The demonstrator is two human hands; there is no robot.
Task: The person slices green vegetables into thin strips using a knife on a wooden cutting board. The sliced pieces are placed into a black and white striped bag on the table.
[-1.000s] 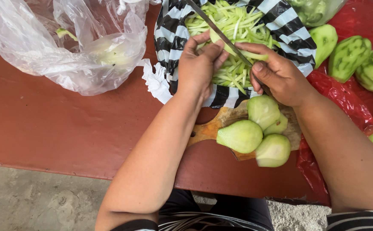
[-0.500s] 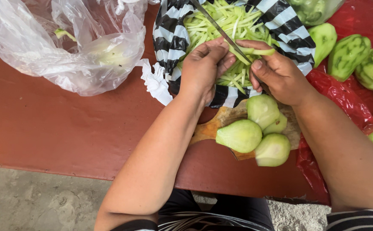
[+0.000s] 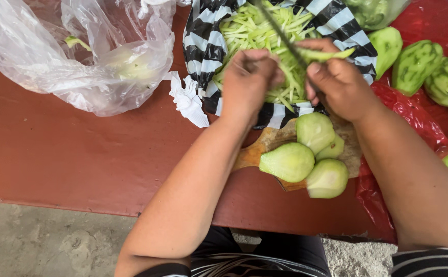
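Both hands are up over the black-and-white striped bag point(image 3: 206, 46), which lies open on the reddish-brown desk point(image 3: 70, 154) and is heaped with pale green shreds point(image 3: 255, 31). The right hand point(image 3: 339, 84) has its grip closed around the handle of a knife point(image 3: 280, 33), whose thin dark blade slants up and to the left over the shreds, and a narrow green slice point(image 3: 326, 53) lies across its fingers. The left hand point(image 3: 249, 77) is curled just beside it; its fingers are blurred, so I cannot tell whether its grip holds anything. Nearer, between the two forearms, three peeled green fruit halves point(image 3: 311, 159) sit touching one another on a wooden cutting board point(image 3: 257, 151). To the right, unpeeled ridged green fruits point(image 3: 419, 64) rest on a red plastic sheet point(image 3: 429, 20). At the far left a crumpled clear plastic bag point(image 3: 75, 56) lies on the desk, with some pale scraps inside.
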